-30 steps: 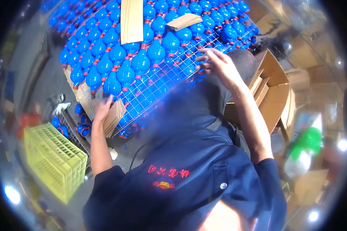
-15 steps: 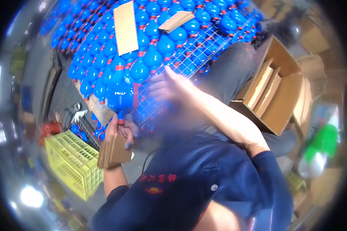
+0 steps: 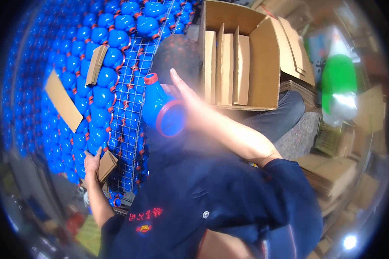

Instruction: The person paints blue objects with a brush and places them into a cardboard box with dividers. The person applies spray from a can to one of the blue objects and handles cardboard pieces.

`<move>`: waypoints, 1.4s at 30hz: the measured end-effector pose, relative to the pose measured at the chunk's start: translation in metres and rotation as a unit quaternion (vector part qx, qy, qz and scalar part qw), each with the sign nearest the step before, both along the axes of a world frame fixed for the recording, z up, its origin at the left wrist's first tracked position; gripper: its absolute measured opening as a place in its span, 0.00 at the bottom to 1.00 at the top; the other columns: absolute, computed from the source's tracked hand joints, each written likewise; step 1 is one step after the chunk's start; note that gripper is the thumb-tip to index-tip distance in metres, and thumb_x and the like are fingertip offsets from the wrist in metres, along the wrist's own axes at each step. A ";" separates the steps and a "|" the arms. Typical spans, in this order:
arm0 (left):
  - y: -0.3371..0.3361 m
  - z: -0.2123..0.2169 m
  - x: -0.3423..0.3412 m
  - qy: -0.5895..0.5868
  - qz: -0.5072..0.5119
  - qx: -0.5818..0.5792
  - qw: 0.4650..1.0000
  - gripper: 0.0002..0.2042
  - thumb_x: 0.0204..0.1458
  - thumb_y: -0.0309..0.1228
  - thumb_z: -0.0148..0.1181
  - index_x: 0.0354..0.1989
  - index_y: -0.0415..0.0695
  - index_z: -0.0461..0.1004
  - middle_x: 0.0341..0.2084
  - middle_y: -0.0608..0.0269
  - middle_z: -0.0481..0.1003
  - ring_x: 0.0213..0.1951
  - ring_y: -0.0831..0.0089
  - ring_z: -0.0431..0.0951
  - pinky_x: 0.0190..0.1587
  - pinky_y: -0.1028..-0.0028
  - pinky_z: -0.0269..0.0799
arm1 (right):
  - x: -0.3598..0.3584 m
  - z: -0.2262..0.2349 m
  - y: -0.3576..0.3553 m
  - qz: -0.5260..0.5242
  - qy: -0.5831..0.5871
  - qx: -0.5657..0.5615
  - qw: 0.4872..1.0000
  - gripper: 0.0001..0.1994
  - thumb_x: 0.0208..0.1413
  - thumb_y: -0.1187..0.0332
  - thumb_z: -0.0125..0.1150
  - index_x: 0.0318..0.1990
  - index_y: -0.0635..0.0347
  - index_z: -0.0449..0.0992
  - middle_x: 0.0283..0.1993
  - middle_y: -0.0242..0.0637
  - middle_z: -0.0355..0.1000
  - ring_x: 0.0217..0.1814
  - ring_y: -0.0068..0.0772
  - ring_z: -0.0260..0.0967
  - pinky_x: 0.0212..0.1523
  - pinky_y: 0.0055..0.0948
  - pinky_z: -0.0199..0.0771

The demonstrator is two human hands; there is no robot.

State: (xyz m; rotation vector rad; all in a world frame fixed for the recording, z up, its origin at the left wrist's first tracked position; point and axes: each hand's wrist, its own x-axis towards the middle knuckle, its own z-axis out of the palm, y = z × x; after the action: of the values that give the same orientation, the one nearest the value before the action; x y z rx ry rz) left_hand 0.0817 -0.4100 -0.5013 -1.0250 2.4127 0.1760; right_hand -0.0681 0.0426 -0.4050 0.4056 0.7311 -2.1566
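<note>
In my right hand (image 3: 183,93) is a glossy blue pear-shaped piece (image 3: 153,101) with a red neck and a red-rimmed round wide end. The fingers behind it are partly hidden and blurred. My left hand (image 3: 92,164) reaches to the edge of the many blue pieces (image 3: 101,114) massed on a wire rack (image 3: 127,112). A small stack of brown cardboard pieces (image 3: 107,166) sits in that hand, and its fingertips are at one of the blue pieces. To the right of my right hand stands an open carton (image 3: 263,64) with upright cardboard dividers (image 3: 227,69) inside.
A cardboard strip (image 3: 64,101) and another small cardboard stack (image 3: 96,64) lie on the blue pieces. Flat cardboard (image 3: 291,47) leans beside the carton. A green and white bag-like item (image 3: 339,82) is at the right, and a yellow crate (image 3: 89,235) at the lower left.
My right hand, empty-looking before, now holds a blue piece near the carton. The view has swung right, bringing the carton nearer the middle. My left hand still has the cardboard stack.
</note>
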 end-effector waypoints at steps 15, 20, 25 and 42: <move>0.010 0.050 -0.018 0.176 -0.019 -0.029 0.984 0.32 0.56 0.55 0.57 0.52 0.33 0.74 0.45 0.43 0.79 0.48 0.53 0.78 0.52 0.64 0.70 | -0.012 -0.017 0.041 -0.050 -0.039 -0.031 0.998 0.39 0.60 0.30 0.40 0.63 0.55 0.66 0.56 0.39 0.71 0.58 0.36 0.70 0.59 0.44 0.70; 0.199 0.127 -0.103 0.259 -0.072 0.460 0.846 0.23 0.62 0.38 0.55 0.60 0.34 0.67 0.37 0.58 0.81 0.27 0.84 0.71 0.30 0.81 0.66 | -0.007 -0.014 0.063 -0.114 0.008 -0.034 0.993 0.47 0.60 0.31 0.42 0.69 0.68 0.50 0.58 0.46 0.69 0.56 0.34 0.71 0.59 0.38 0.73; 0.334 0.112 -0.131 0.112 -0.142 0.607 0.774 0.35 0.51 0.21 0.50 0.71 0.41 0.50 0.51 0.59 0.71 0.36 0.80 0.74 0.29 0.81 0.69 | 0.005 -0.019 0.064 -0.235 0.053 -0.077 0.967 0.34 0.63 0.37 0.46 0.58 0.62 0.65 0.46 0.38 0.74 0.46 0.27 0.73 0.51 0.31 0.76; 0.458 0.040 -0.172 -0.030 -0.143 0.727 0.671 0.26 0.55 0.35 0.61 0.57 0.32 0.62 0.28 0.51 0.76 0.15 0.67 0.74 0.17 0.74 0.70 | 0.037 -0.052 0.196 -0.423 0.310 0.489 0.697 0.20 0.70 0.57 0.41 0.52 0.67 0.70 0.52 0.51 0.69 0.58 0.51 0.65 0.62 0.41 0.62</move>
State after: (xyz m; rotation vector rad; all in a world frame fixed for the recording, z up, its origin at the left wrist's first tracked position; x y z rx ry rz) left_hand -0.0906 0.0477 -0.4618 0.1376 1.4513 1.5636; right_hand -0.0308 0.2383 -0.4567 0.6272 2.5449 -2.5334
